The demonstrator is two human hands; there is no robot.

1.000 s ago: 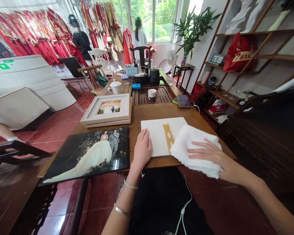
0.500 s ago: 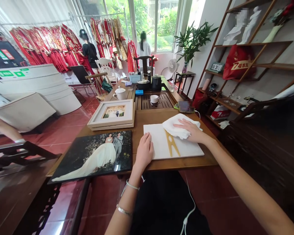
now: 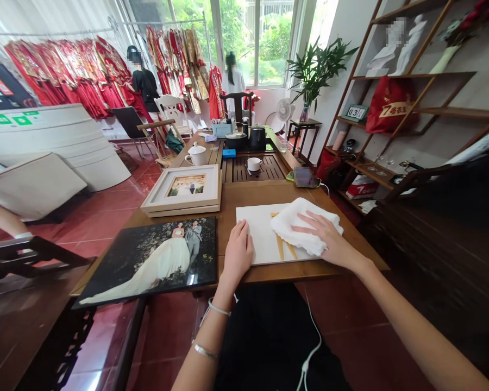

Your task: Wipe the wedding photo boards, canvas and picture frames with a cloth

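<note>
A white board (image 3: 259, 239) lies flat near the table's front edge. My left hand (image 3: 239, 251) rests along its left edge, fingers stretched out and nothing held. On the board's right part, my right hand (image 3: 320, 233) lies flat on a white folded cloth (image 3: 287, 224) with its fingers spread. Partly under the cloth is a yellow A-shaped piece (image 3: 280, 248) on the board; its two legs and a bit of its top show. Left of my left hand lies a dark glossy wedding photo panel (image 3: 146, 260).
Behind the panel is a stack of pale picture frames (image 3: 183, 187). Farther back stand a lidded white cup (image 3: 196, 156), a tea tray (image 3: 240, 171) with a small white cup (image 3: 254, 164), and a phone (image 3: 305, 177) on a cable. Two people are by the clothes racks; another person's arm (image 3: 4, 217) shows at left.
My right hand has slid the cloth right and toward me across the board, covering more of the yellow piece's middle and uncovering some of its top. My left hand stays at the board's edge.
</note>
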